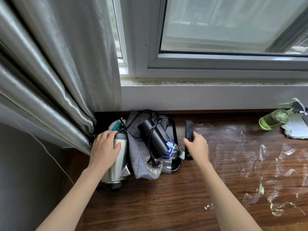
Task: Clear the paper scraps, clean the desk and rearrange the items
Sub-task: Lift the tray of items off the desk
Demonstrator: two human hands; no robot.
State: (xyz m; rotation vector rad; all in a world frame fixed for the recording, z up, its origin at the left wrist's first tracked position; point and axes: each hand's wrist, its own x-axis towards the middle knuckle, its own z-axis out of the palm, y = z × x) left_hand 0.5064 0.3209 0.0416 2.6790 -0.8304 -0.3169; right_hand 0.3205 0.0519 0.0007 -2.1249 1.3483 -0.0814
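Note:
On the dark wooden desk (166, 197) my left hand (105, 147) grips the top of a steel electric kettle (117, 167) standing at the left end of a black tray (175, 130). My right hand (197, 145) holds a black remote control (189, 130) just right of the tray, lengthwise to the desk. The tray also holds a grey drawstring bag (143, 160), a black hair dryer (153, 137) with its cord, and a plastic water bottle (175, 150). Wet smears and small paper scraps (275, 209) cover the desk's right part.
A green spray bottle (275, 120) lies at the back right beside a white rag or paper (296, 129). A grey curtain (50, 72) hangs at the left, touching the tray's corner. The window sill (200, 97) runs along the desk's back.

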